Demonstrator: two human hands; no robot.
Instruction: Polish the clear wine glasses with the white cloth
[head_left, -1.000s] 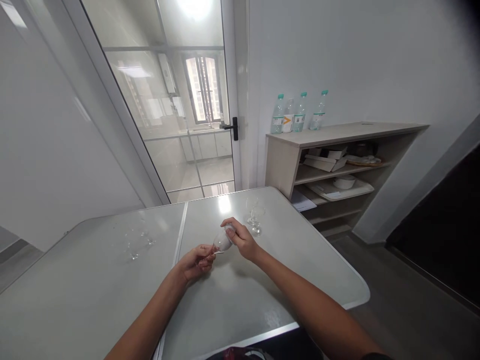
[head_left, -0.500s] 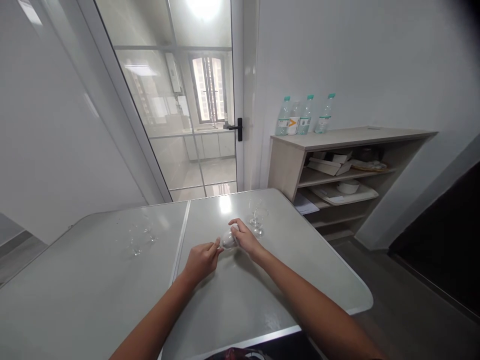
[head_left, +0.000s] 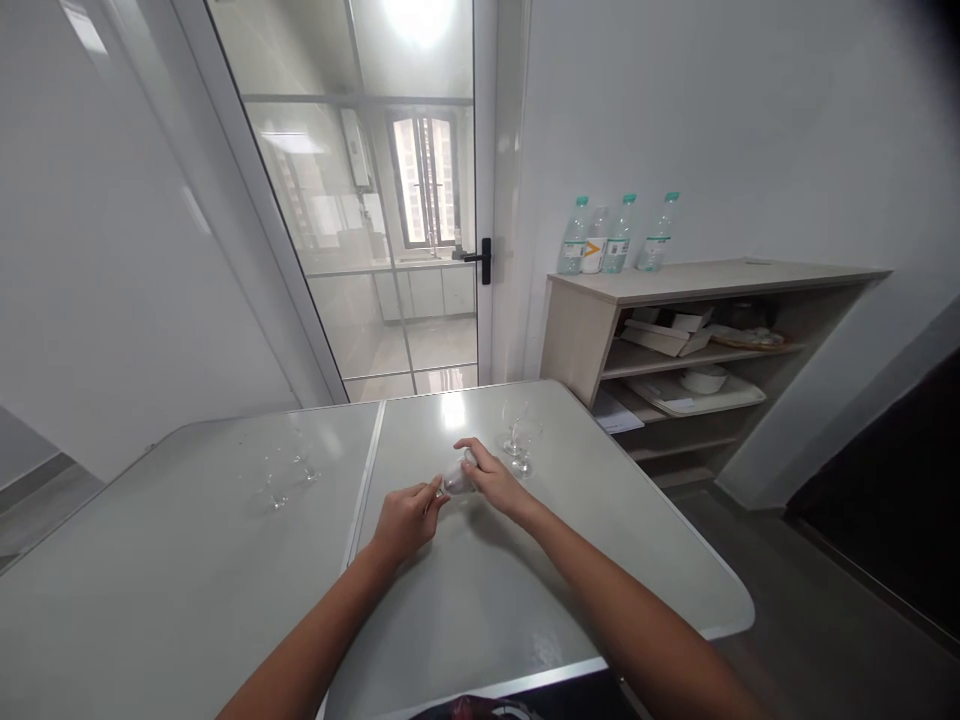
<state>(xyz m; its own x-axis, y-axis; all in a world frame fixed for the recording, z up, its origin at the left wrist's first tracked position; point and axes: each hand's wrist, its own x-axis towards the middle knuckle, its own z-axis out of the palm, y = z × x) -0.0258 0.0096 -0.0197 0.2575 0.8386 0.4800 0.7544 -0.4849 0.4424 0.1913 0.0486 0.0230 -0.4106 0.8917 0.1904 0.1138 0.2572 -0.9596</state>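
A clear stemmed glass (head_left: 457, 480) is held tilted just above the table, between my two hands. My left hand (head_left: 407, 517) is closed, its thumb and fingers pinching the glass at its foot end. My right hand (head_left: 495, 485) wraps round the bowl from the other side, thumb and fingers bent against it, with the index finger lifted a little. Part of the bowl is hidden behind these fingers. Just beyond my right hand stand two clear footed glasses (head_left: 521, 465). More clear glasses (head_left: 278, 500) stand on the left part of the table, their outlines faint.
The pale table (head_left: 480, 610) has a metal seam strip (head_left: 366, 478) running across it. Right of it stands a shelf unit (head_left: 581, 335) with several plastic bottles (head_left: 618, 245) on top and a bowl (head_left: 703, 379) on a tray inside. A glass door (head_left: 420, 345) lies beyond the table.
The whole view has shifted slightly, so the room appears a little further right. Both hands keep their hold on the glass, with hardly any movement.
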